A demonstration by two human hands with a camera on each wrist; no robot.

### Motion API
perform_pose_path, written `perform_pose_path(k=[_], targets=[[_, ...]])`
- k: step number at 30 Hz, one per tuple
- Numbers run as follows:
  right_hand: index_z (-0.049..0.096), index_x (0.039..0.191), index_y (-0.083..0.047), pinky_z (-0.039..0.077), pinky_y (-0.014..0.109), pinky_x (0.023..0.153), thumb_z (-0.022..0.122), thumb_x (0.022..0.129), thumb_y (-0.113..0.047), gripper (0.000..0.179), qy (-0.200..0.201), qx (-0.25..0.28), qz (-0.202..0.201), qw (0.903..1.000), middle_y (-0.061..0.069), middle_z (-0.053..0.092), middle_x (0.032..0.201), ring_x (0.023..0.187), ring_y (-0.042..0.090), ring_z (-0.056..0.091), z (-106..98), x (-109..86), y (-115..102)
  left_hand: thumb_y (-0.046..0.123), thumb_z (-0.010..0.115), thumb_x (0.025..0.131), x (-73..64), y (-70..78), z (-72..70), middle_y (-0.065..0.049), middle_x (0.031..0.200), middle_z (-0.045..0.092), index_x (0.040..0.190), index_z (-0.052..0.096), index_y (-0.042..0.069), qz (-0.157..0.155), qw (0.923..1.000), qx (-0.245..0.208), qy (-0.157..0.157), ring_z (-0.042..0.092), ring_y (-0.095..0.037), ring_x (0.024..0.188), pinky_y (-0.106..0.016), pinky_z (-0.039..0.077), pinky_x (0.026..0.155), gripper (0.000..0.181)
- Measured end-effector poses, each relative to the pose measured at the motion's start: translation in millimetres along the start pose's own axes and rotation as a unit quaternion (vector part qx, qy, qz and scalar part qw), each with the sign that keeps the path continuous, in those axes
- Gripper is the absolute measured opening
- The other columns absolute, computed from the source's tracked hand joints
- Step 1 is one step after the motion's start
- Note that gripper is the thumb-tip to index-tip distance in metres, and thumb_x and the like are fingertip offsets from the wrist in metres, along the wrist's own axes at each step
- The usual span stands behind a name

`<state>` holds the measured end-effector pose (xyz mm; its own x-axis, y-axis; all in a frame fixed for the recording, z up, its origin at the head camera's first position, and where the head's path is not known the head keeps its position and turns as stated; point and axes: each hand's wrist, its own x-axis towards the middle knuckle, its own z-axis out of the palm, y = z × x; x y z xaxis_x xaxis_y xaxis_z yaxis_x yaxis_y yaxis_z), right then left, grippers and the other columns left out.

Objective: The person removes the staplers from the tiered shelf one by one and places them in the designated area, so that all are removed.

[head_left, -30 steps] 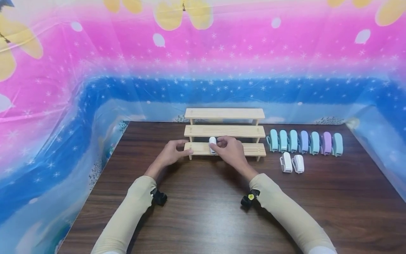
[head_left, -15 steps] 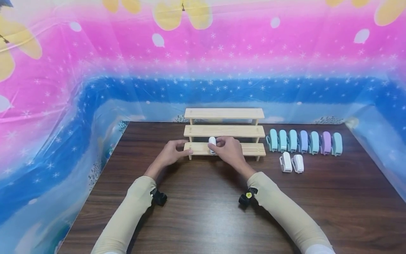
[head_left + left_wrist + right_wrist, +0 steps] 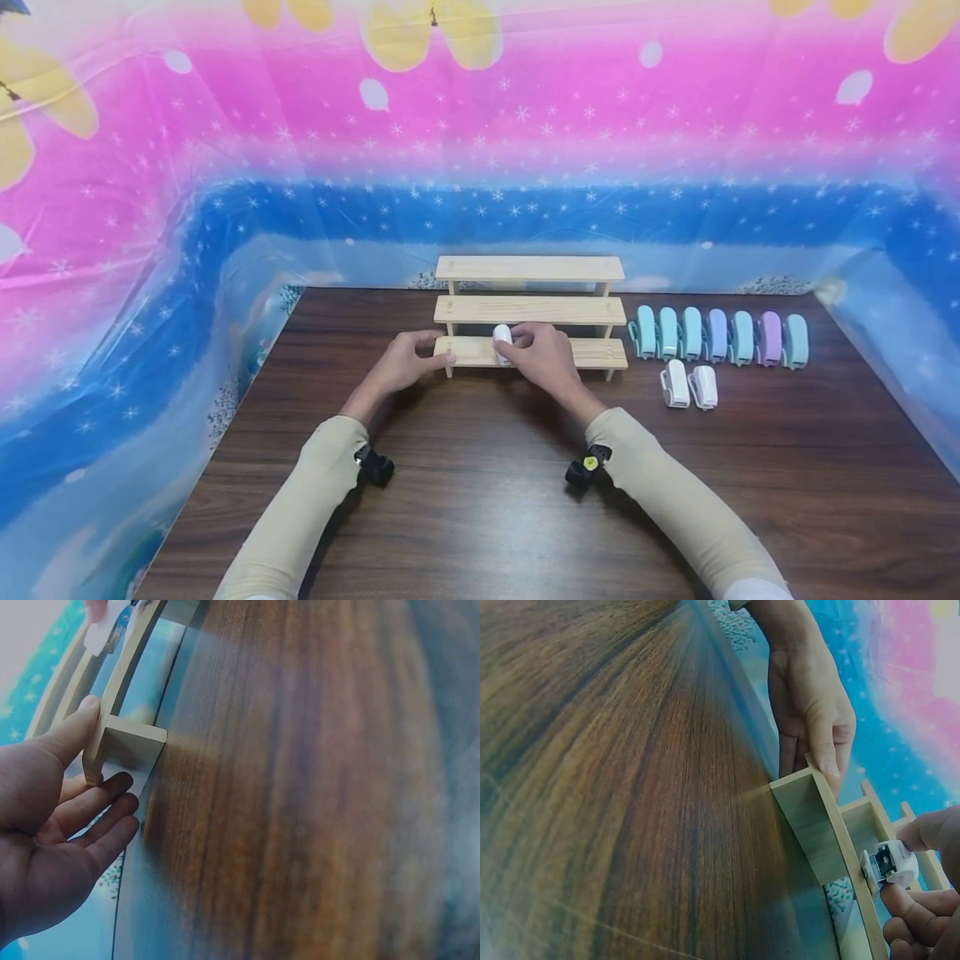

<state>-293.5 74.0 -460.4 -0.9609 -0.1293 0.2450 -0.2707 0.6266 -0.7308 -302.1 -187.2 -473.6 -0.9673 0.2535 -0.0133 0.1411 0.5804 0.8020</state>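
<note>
A three-step wooden display stand [image 3: 529,310] stands at the back of the table. At the left end of its lowest step, my left hand [image 3: 405,360] pinches the board, with the thumb on top and the index finger beneath; the other fingers [image 3: 112,844] hang free. My right hand [image 3: 546,354] holds a small white mini stapler [image 3: 502,345] between thumb and fingers, standing on end at the lowest step, left of the middle. In the right wrist view the stapler's [image 3: 900,864] underside shows a dark metal mechanism. The hand hides part of its right side.
Right of the stand is a row of several mini staplers: teal [image 3: 692,333], blue [image 3: 717,335] and purple [image 3: 768,337]. Two white ones [image 3: 677,385] stand in front of that row. A patterned cloth [image 3: 525,217] hangs behind the dark wood table [image 3: 480,500].
The white stapler in my right hand leans slightly, its top a little to the left. Both hands stay in nearly the same place, and the stand has not moved.
</note>
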Motion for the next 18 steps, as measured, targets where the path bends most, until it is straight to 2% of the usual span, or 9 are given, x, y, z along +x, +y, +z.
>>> perform_pose_path(k=[9,18], targets=[[0.077,0.109,-0.006,0.053,0.032,0.066,0.077,0.089,-0.042,0.041,-0.001,0.010,0.014,0.9999,0.006,0.076,0.089,0.079,0.017,0.069,-8,-4.5,-1,0.033,0.073,0.097,-0.9,-0.4,1.0,-0.020,0.140,0.061,0.143,0.057,0.002,0.001,1.0000,0.002,-0.002,0.055,-0.035,0.133,-0.053,0.045,0.108,0.058],[0.077,0.109,-0.009,0.052,0.032,0.065,0.078,0.089,-0.038,0.035,0.004,0.029,0.015,0.9995,0.004,0.074,0.085,0.076,0.018,0.068,-24,-6.1,-4,0.035,0.073,0.096,-0.5,0.4,0.3,-0.020,0.142,0.060,0.145,0.056,0.003,-0.002,1.0000,0.008,0.001,0.053,-0.035,0.135,-0.054,0.044,0.109,0.061]])
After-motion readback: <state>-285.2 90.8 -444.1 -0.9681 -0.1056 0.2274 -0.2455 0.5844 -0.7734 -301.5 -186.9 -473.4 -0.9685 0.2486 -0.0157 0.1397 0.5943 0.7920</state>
